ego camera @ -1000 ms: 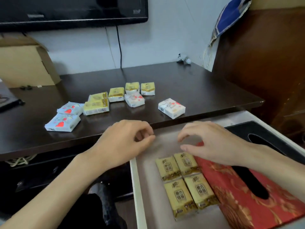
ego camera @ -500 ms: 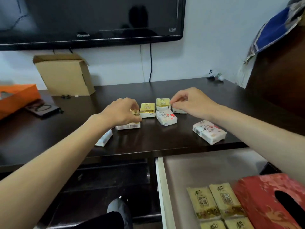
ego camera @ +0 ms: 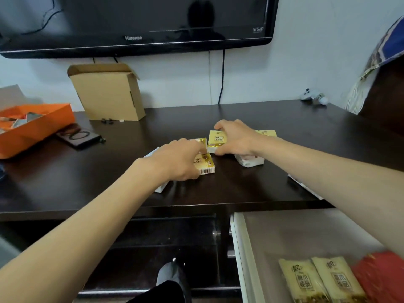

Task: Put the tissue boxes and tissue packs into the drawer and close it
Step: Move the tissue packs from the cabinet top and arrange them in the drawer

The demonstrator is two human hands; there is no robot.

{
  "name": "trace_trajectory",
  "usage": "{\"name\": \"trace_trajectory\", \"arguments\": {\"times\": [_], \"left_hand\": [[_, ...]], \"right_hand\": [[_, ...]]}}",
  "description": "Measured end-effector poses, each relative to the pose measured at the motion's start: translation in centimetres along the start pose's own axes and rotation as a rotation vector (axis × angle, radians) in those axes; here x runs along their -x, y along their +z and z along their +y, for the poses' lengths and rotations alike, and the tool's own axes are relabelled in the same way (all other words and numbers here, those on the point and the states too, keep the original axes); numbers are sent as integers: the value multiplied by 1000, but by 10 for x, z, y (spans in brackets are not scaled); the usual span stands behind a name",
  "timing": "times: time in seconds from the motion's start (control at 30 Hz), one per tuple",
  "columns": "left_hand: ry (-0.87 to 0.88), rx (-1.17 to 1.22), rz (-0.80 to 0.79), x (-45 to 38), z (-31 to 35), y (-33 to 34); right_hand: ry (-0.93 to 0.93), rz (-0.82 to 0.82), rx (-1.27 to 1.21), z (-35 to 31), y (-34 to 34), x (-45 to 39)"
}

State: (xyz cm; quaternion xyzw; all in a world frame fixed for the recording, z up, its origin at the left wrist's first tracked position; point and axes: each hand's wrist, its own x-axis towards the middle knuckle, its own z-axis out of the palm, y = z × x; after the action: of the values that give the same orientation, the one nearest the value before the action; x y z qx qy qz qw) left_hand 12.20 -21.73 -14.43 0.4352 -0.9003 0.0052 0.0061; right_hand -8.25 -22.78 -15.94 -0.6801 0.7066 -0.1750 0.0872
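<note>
— Where are the tissue packs right now?

— Most sit in a cluster mid-way along the dark TV stand [ego camera: 262, 119]. The left hand [ego camera: 177, 159] is curled over a yellow pack with a barcode [ego camera: 205, 166], fingers closed down on it; that pack lies flat, its long axis running left to right, barcode edge facing the drawer side. The right hand [ego camera: 235, 137] grips another yellow tissue pack [ego camera: 216, 138], thumb at its near edge, fingers over the far edge. It faces up, label readable from here.

— Any others?

— A third yellow pack [ego camera: 267, 133] peeks out behind the right wrist, a white printed pack [ego camera: 250, 160] lies just beneath that wrist, and a pale one [ego camera: 160, 186] is mostly hidden under the left forearm.

— And the drawer?

— The drawer [ego camera: 239, 248] stands pulled out at lower right. Two yellow packs in the drawer [ego camera: 321, 281] lie side by side, long axes pointing away from the stand, touching a red tissue box [ego camera: 380, 276] on their right.

— Around that?

— A cardboard box [ego camera: 107, 92] and orange tray [ego camera: 41, 125] on the left, a television [ego camera: 135, 25] on the wall.
</note>
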Motion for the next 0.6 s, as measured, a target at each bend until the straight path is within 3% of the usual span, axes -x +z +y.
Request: {"name": "trace_trajectory", "arguments": {"times": [0.13,0.23,0.43,0.6], "left_hand": [[34,1,139,10,6,7],[37,88,138,15,11,12],[-5,179,126,28,22,21],[128,299,5,32,27,9]], "right_hand": [[-94,176,-71,-1,-14,31],[-127,237,-83,6,-26,63],[-114,168,-123,28,-43,134],[-126,97,38,39,-45,166]]}}
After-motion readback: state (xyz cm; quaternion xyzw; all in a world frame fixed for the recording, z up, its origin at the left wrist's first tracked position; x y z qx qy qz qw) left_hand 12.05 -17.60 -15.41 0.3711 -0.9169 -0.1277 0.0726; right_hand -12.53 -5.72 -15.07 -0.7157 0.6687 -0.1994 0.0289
